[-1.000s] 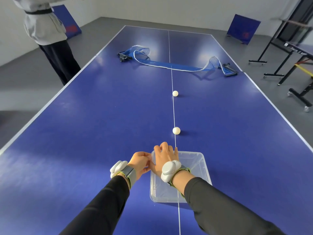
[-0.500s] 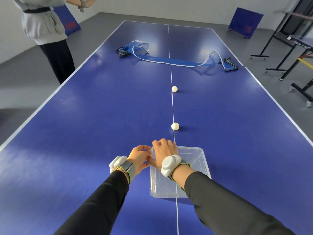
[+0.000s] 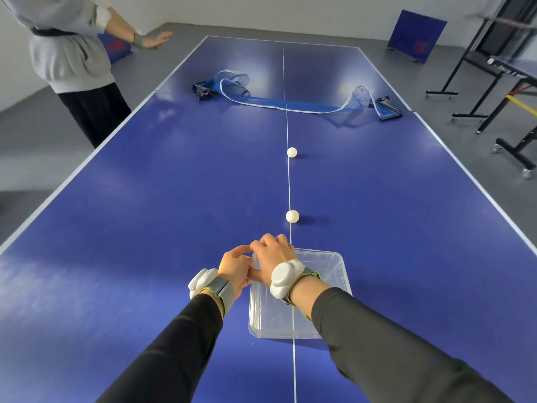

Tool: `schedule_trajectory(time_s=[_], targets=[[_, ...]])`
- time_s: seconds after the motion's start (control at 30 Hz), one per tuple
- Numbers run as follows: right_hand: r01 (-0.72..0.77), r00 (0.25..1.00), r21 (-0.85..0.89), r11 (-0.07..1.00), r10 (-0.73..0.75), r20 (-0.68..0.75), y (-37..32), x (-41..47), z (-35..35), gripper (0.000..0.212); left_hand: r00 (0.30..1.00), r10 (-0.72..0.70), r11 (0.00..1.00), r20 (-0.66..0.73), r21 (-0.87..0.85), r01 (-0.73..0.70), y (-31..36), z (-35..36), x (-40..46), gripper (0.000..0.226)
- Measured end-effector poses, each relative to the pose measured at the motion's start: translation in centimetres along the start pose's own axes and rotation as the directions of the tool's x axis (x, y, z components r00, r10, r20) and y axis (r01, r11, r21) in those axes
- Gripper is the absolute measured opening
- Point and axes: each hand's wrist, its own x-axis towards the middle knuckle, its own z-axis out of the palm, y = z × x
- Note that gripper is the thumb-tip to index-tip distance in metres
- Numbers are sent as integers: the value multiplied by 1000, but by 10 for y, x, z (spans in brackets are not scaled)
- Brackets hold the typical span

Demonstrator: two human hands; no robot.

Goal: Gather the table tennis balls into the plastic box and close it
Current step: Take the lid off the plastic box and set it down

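At the near end of the blue counter [image 3: 145, 228], right on the white centre line, sits one clear plastic box [image 3: 334, 274], and it has nothing in it. Both hands are bunched together at its far left corner: the right hand [image 3: 274, 255] lies over the far rim with fingers curled down on it, though I can't tell if it's really gripping. The left hand [image 3: 235, 264] is just outside the left wall, fingers bent and touching the right one, so also can't tell. Each wrist has one white gadget strapped on, so two total.

Two table tennis balls, both out on the counter along the centre line: the near ball [image 3: 292, 216] just beyond the box, the far ball [image 3: 292, 152] well past it toward the middle.

One collapsed net [image 3: 279, 100] lies across the middle. One other person [image 3: 75, 59] stands off the left edge.
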Motion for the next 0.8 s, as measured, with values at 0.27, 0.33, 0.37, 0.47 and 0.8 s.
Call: schedule_trajectory(time_s=[0.27,0.33,0.37,0.47,0.8], targets=[[113,994,12,994,-113,4,8,-3,-7,26,999,5,1000,-40,-28,-6,0,15,-4,39],[128,991,-5,992,-128,31,10,-5,-10,24,1000,2,999,-26,-35,-3,1,17,-5,43],[132,991,-11,991,-131,39,10,-5,-12,24,1000,0,999,-20,-39,-1,2,18,-6,44],[118,993,-5,993,-117,17,9,-6,-16,20,1000,-10,999,-6,-45,10,3,16,-9,40],[105,992,40,994,-102,-76,11,-10,-45,7,996,22,996,-86,86,-15,-4,19,-9,36]])
